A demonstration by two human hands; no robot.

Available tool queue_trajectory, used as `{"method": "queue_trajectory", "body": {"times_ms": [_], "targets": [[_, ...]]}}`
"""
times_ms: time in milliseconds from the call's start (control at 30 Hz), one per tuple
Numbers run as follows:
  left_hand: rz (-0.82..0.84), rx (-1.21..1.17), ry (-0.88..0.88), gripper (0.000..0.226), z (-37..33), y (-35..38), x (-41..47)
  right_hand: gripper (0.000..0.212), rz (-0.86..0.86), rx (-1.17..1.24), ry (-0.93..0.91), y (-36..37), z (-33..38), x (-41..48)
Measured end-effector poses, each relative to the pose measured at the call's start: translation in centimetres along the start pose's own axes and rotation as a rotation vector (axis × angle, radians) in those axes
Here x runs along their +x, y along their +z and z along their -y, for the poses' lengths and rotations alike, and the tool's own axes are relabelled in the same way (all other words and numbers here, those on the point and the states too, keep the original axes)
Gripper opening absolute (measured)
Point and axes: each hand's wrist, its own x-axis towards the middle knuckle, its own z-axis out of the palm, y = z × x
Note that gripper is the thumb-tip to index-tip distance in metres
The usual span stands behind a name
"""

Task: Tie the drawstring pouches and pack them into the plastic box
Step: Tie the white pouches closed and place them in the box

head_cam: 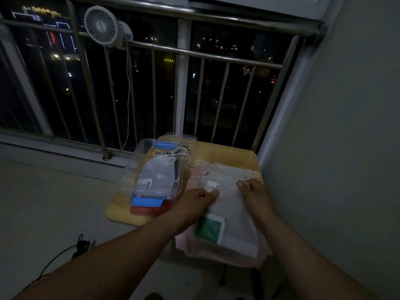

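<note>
A clear plastic box (pixel 129 172) with blue latches stands on the left half of a small wooden table (pixel 236 155). One tied white drawstring pouch (pixel 158 172) lies inside it. To the right lies a stack of white and pink pouches, and the top white pouch (pixel 231 202) has a green-and-white packet (pixel 208 229) showing through its lower part. My left hand (pixel 194 202) pinches the top pouch's left edge. My right hand (pixel 255 193) grips its right side near the drawstring (pixel 249 185). Loose cords fan out at the stack's far end.
The box's clear lid (pixel 184 138) lies behind the box. A red item (pixel 142 211) sits under the box's near end. A metal railing (pixel 194 55) with a clipped white fan (pixel 101 26) runs behind the table. A wall stands at right, and a black cable (pixel 65 254) lies on the floor.
</note>
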Motion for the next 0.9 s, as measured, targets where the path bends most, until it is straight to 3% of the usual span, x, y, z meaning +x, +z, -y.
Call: {"method": "queue_trajectory", "body": {"times_ms": [167,267,400,500,633,733,900], "targets": [[-0.05,0.114,0.089,0.031,-0.9,-0.2,0.4,0.022,-0.03,0.141,0.079,-0.5,-0.5,0.7],[-0.155,0.179,0.207,0.03,-2.0,-0.4,1.2,0.045,0.068,0.274,0.247,-0.6,-0.9,0.2],[-0.289,0.307,0.34,0.026,-2.5,-1.4,2.2,0.028,0.226,0.489,0.381,0.0,-0.6,-1.0],[-0.389,0.33,0.375,0.027,-1.9,-3.4,3.1,0.026,0.241,0.431,0.334,1.3,0.3,-0.7],[-0.597,0.33,0.333,0.026,-1.4,-7.6,3.8,0.015,0.272,0.182,0.222,4.6,3.0,0.4],[-0.692,0.351,0.281,0.02,-1.4,-11.7,3.6,0.021,0.295,0.061,0.105,8.4,5.3,0.9],[-0.756,0.65,0.154,0.024,-0.2,-18.2,4.1,0.016,0.213,-0.311,-0.12,14.7,7.3,2.0]]}}
